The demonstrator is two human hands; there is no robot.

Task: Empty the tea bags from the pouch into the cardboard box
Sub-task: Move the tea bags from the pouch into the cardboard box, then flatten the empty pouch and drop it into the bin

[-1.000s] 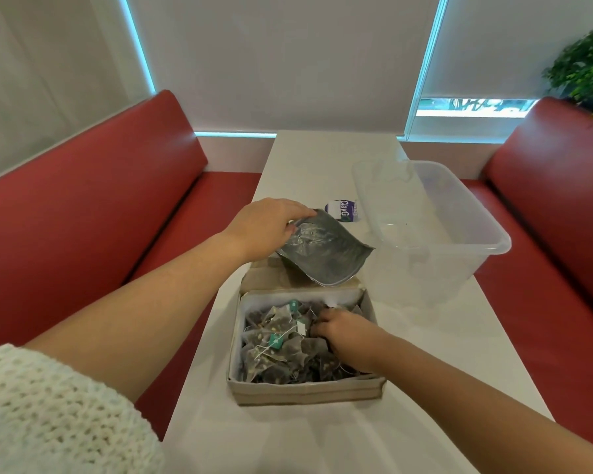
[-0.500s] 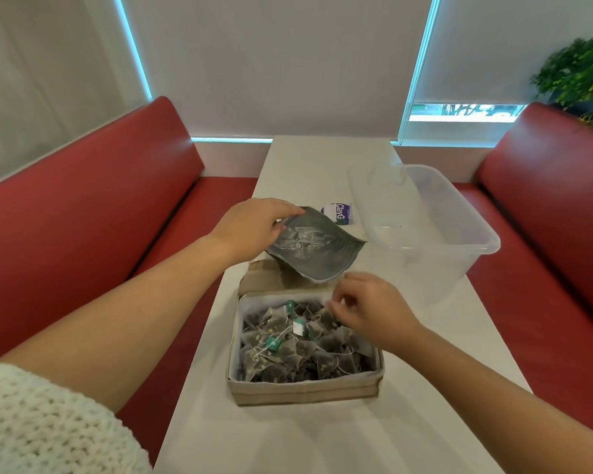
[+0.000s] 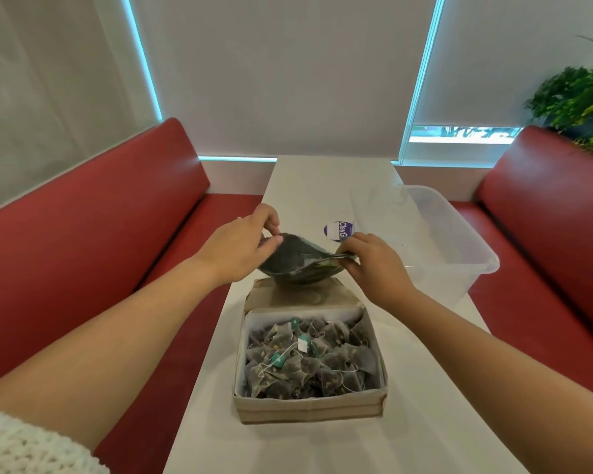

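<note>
Pouch [image 3: 297, 260] pinched between left hand [image 3: 240, 249] – right hand [image 3: 374, 261].

Tea bags [image 3: 310, 359] lie in the box [image 3: 308, 408] on the table [image 3: 425, 422]. Behind it both hands hold the pouch [image 3: 297, 260]; a tub [image 3: 459, 248] stands right.

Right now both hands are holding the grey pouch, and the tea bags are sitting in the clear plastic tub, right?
Not quite. The head view shows the tea bags in the cardboard box; nothing shows inside the clear plastic tub. Left hand and right hand do hold the grey pouch.
</note>
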